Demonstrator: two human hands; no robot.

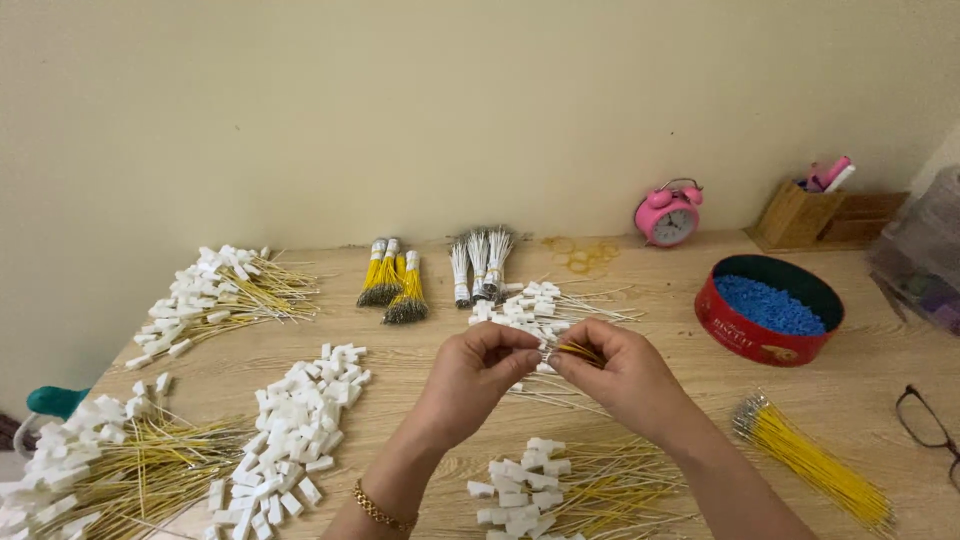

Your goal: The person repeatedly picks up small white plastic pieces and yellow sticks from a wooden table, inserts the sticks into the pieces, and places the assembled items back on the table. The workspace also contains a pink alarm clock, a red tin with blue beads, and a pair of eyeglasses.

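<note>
Left hand (478, 372) and right hand (612, 372) meet fingertip to fingertip (seemingly pinching), wrists angled inward.

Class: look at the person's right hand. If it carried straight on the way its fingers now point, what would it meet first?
The right hand points left, so it would meet the left hand first; their fingertips already almost touch around the yellow wires.

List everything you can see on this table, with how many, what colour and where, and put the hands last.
loose connector blocks: one pile, white, front left
finished wire heaps: several, yellow or white wires with white blocks
tied wire bundles: six, three yellow, three white, back centre
loose wires: one bunch, yellow, front right
round tin: one, red, blue pellets inside, right
alarm clock: one, pink, back
wooden box: one, back right
glasses: one pair, right edge
left hand: pinching small white piece
right hand: holding yellow wires
</note>
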